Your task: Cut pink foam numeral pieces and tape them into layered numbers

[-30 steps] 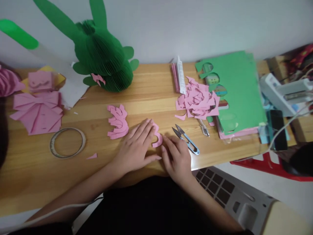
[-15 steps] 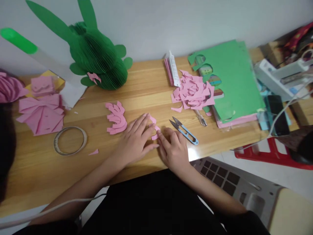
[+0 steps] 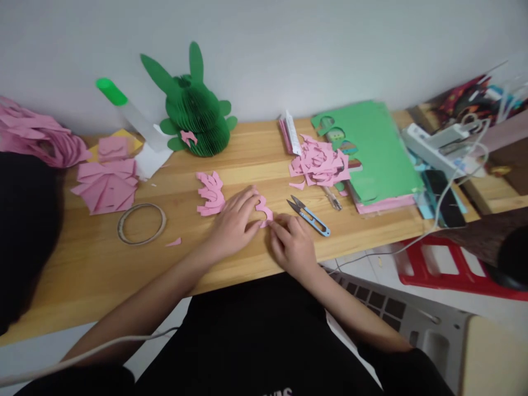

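On the wooden table lies a curvy pink paper cutout [image 3: 264, 209], shaped like a 3. My left hand [image 3: 234, 217] rests with outstretched fingers along its left side, the fingertips at its upper end and the thumb near its lower end. From the right, the curled fingers of my right hand [image 3: 293, 242] pinch the cutout's lower end. Left of my left hand is a small stack of similar pink cutouts [image 3: 210, 193]. Blue thread snips [image 3: 309, 215] lie just beyond my right hand, blades pointing up and left.
A green honeycomb paper rabbit [image 3: 198, 118] stands at the back, near a green-capped tube [image 3: 112, 92]. Leftward are a tape ring [image 3: 161, 226] and folded pink paper [image 3: 107, 187]. Pink scraps [image 3: 322, 162], a utility knife [image 3: 333, 199], green sheets [image 3: 381, 159] and a phone [image 3: 443, 198] lie rightward.
The camera view has shifted, so the tabletop things appear farther right on the left side. The right fingers now pinch the cutout's lower end, and more of the cutout shows between my hands.
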`<move>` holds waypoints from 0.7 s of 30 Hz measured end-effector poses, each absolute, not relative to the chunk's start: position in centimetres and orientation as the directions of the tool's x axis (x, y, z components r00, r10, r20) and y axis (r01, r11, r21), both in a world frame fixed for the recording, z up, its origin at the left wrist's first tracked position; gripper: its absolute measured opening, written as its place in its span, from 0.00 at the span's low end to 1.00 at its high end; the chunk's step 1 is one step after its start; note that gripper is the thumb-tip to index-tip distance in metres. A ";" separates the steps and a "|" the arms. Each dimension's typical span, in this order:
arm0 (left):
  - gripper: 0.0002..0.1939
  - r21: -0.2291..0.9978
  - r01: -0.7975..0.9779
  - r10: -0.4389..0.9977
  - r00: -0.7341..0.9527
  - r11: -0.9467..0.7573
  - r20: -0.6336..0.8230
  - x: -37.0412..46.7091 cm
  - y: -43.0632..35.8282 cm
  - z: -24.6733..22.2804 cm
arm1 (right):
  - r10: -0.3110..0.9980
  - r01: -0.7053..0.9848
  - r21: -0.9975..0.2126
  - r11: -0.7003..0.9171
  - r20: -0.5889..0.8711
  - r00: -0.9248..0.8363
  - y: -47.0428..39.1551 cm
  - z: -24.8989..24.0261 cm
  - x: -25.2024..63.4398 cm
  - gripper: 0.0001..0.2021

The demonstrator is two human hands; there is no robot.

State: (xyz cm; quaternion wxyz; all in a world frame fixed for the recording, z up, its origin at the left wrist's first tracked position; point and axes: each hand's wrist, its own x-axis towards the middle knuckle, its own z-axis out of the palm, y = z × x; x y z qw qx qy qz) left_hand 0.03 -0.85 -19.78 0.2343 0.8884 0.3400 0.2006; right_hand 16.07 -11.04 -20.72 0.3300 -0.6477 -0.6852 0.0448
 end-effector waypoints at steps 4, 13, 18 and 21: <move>0.16 0.572 0.508 0.733 0.622 -0.645 0.275 -0.3 -0.7 -20.3 | 0.911 0.820 -0.568 0.066 0.371 0.183 -9.9 -20.9 16.1 0.14; 0.10 0.596 0.513 0.769 0.551 -0.618 0.324 -0.1 -0.4 -20.2 | 0.908 0.736 -0.676 0.021 0.321 0.268 -8.2 -20.6 13.5 0.13; 0.13 0.677 0.516 0.834 0.469 -0.525 0.290 0.1 -0.3 -19.6 | 0.924 0.677 -0.732 0.077 0.307 0.227 -7.9 -21.0 13.2 0.17; 0.10 0.734 0.510 0.875 0.416 -0.449 0.246 0.1 -0.4 -19.5 | 0.928 0.621 -0.778 0.096 0.295 0.227 -7.9 -21.1 13.7 0.17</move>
